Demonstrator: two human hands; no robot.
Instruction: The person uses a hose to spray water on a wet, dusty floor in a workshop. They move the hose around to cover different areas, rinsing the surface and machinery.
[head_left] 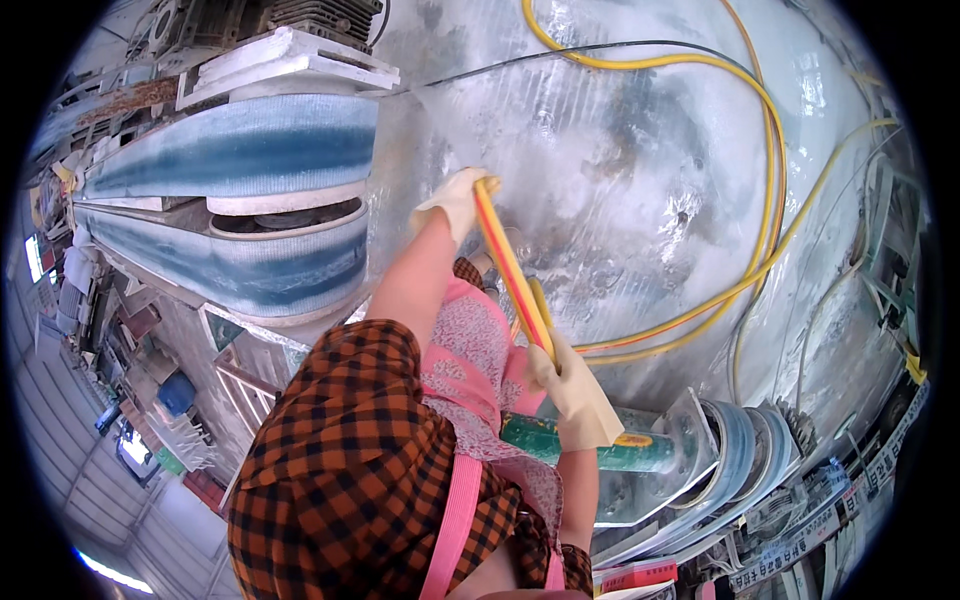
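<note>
Both gloved hands are wrapped around the same orange-yellow hose (pixel 510 265): left hand (pixel 458 200) closed on its upper end, right hand (pixel 572 385) clamped lower down, just above the green cylinder (pixel 590 450). Held stretched between them like that, the hose stays taut over the wet grey stone slab (pixel 620 150) (probably for control). More yellow hose (pixel 770 170) loops across the slab beyond the held one.

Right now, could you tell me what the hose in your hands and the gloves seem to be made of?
The hose looks like flexible plastic or rubber: glossy, striped yellow and orange, with a smooth sheen. The gloves on the left hand and right hand look like cream rubber, matte and smooth.
</note>
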